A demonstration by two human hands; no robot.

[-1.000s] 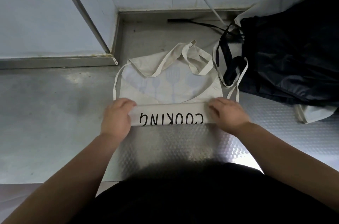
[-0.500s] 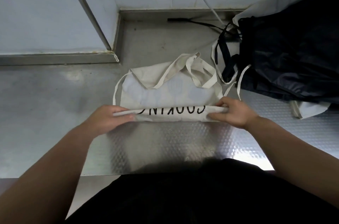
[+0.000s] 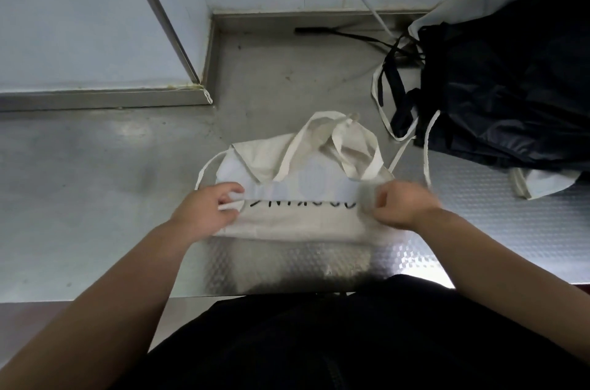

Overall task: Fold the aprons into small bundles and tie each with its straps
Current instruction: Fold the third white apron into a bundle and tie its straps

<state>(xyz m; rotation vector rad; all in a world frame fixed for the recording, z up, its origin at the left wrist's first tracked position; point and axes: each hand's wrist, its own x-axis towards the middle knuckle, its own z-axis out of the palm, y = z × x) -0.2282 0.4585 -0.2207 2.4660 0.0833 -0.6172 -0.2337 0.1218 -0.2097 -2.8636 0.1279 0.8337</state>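
Rolled once more since a moment ago, the cream cotton apron with black lettering (image 3: pixel 297 222) lies just left of the dark crumpled apron heap (image 3: pixel 498 95), where we pinch the fold's ends with our left hand (image 3: pixel 204 214) and right hand (image 3: pixel 407 209) to keep it even.

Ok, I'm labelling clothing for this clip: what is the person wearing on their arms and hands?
Both forearms are bare, no sleeves in view. Left hand and right hand: no gloves, rings or watch. A black garment covers the torso.
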